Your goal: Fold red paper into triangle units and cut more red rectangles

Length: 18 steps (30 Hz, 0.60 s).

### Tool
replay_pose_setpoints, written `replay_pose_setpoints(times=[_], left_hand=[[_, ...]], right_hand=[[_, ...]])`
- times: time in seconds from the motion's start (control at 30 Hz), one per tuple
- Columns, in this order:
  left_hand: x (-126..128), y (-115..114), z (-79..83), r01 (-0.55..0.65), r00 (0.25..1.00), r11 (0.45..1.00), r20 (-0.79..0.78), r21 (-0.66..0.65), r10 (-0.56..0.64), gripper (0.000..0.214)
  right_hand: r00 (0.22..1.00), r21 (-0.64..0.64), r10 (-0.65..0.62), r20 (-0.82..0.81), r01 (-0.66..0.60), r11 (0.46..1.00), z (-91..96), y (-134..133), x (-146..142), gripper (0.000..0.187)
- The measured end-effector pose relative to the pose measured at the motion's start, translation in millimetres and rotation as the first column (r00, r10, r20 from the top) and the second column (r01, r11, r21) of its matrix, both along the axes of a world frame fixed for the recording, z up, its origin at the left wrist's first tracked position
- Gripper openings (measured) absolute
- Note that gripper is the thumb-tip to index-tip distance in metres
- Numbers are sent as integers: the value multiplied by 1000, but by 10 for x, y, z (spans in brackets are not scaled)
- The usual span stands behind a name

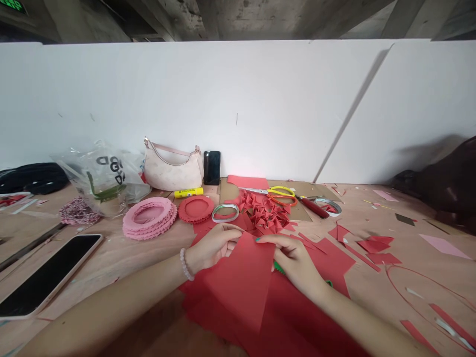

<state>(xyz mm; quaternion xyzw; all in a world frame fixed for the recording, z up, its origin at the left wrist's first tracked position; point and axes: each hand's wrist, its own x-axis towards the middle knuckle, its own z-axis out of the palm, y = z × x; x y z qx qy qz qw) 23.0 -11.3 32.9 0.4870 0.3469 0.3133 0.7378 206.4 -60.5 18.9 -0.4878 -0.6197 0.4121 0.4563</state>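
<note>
Pinching red paper sheet (238, 282) between closed left hand (213, 246) and right hand (293, 259); we are working before heap of folded red pieces (264, 213), stacked pink pleated rings (149, 223) already made at left.

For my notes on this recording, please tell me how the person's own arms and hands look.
The left forearm and right forearm are bare, with no sleeves or cables. The left hand has a bracelet of pale pink round beads on its wrist. One fingernail of the right hand is painted teal.
</note>
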Motion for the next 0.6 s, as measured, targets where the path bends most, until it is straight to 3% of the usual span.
replay_pose_setpoints(times=[0.17, 0.4, 0.5, 0.6], left_hand=[[12, -22, 67, 30, 999, 999, -24, -40, -31, 26], [6, -33, 91, 25, 986, 988, -167, 154, 1, 24], [1, -12, 43, 16, 988, 983, -154, 185, 13, 24], [-15, 24, -10, -11, 998, 993, -56, 120, 18, 25]], right_hand=[[994, 51, -42, 99, 37, 998, 44, -11, -10, 25], [997, 20, -7, 81, 5, 1000, 48, -29, -19, 27], [1000, -38, -4, -2, 4, 999, 60, -27, -40, 24], [979, -151, -23, -200, -7, 989, 82, -34, -80, 21]])
